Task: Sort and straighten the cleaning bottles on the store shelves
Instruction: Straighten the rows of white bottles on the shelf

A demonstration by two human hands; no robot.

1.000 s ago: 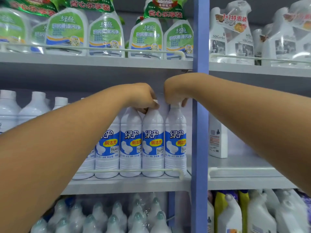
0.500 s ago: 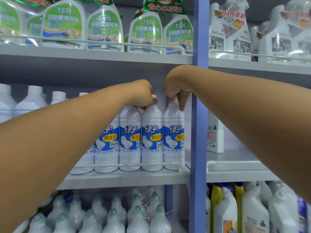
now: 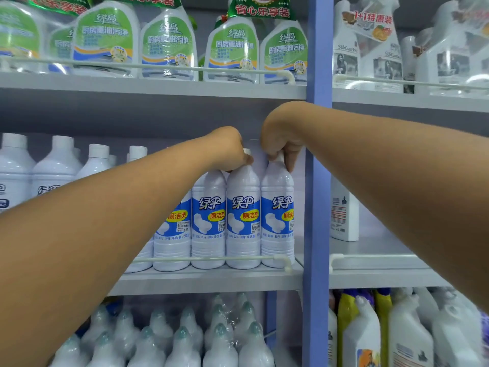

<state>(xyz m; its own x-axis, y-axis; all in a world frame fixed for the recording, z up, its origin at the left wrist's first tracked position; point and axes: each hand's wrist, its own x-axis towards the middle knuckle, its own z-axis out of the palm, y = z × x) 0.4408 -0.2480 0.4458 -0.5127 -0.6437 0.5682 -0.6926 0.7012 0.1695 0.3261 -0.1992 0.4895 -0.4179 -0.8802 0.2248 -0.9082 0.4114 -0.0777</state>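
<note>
Left hand (image 3: 229, 149) fingers pinch the cap of the second bottle (image 3: 243, 221); at its 3 o'clock, right hand (image 3: 280, 139) fingers pinch the end bottle (image 3: 277, 221) cap on the middle shelf (image 3: 211, 280).

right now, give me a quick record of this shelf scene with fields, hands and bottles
left hand: grips the cap of the second bottle from the post
right hand: fingers pinch the cap of the end bottle
row: blue-label white bottles upright, labels facing out, behind the rail
shelf above: green-label spray bottles
shelf below: wrapped bottles with teal caps
divider: blue post, right of the row
</note>
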